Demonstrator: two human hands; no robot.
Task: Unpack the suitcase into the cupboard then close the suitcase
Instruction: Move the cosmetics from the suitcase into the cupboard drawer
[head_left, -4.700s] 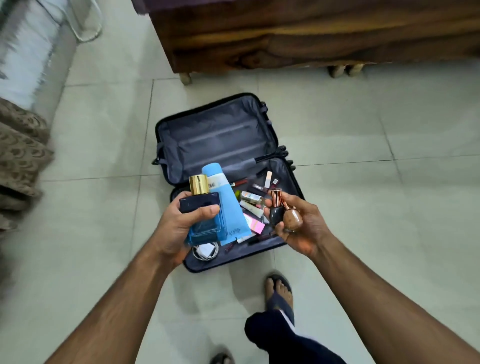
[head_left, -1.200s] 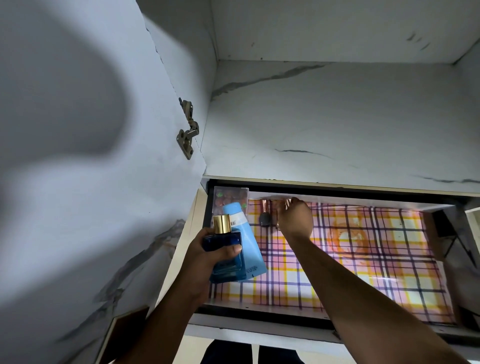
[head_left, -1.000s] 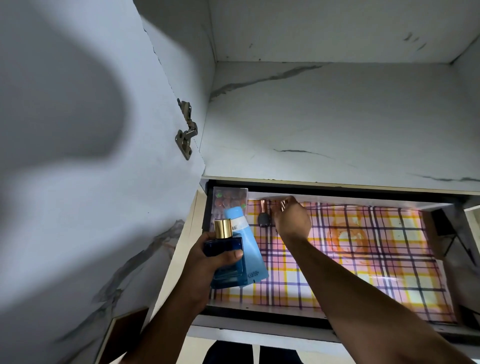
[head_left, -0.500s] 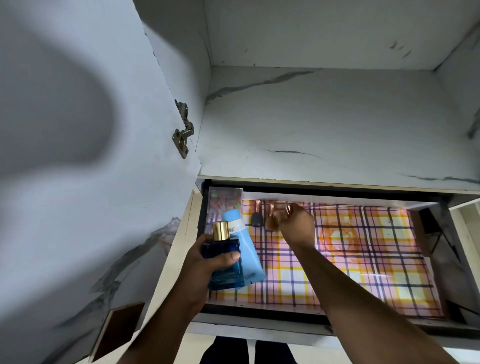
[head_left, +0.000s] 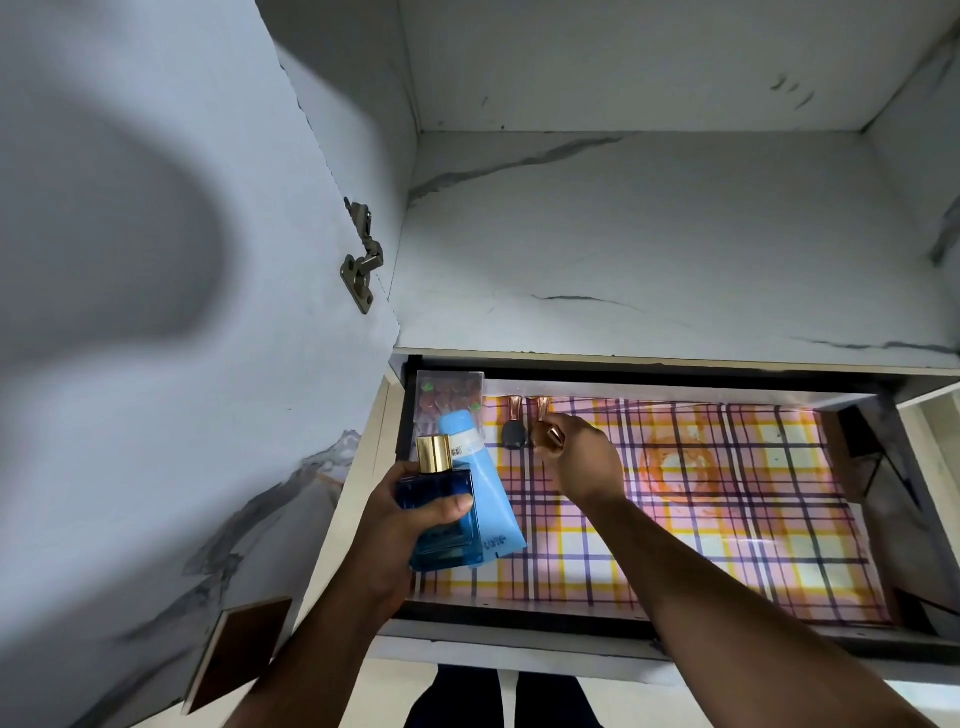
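Note:
An open cupboard drawer (head_left: 524, 622), lined with plaid paper, lies below me. My left hand (head_left: 400, 525) grips a blue perfume bottle (head_left: 441, 512) with a gold cap together with a light blue tube (head_left: 485, 501) over the drawer's left side. My right hand (head_left: 584, 460) reaches to the drawer's back left and pinches a small brown copper-capped bottle (head_left: 550, 437). Just left of it a small dark bottle (head_left: 513, 434) with a copper cap sits on the liner. A clear box (head_left: 448, 397) of round reddish pieces stands in the back left corner. The suitcase is out of view.
The open cupboard door (head_left: 156, 312) with its metal hinge (head_left: 361, 260) fills the left. A white marbled shelf (head_left: 675, 234) lies above the drawer. The plaid liner (head_left: 727, 519) is bare across the middle and right. My legs show below the drawer front.
I turned from the suitcase on the floor to the cupboard drawer. In the last second my right hand left the dark bottle at the back and shifted slightly right; my left hand stayed put.

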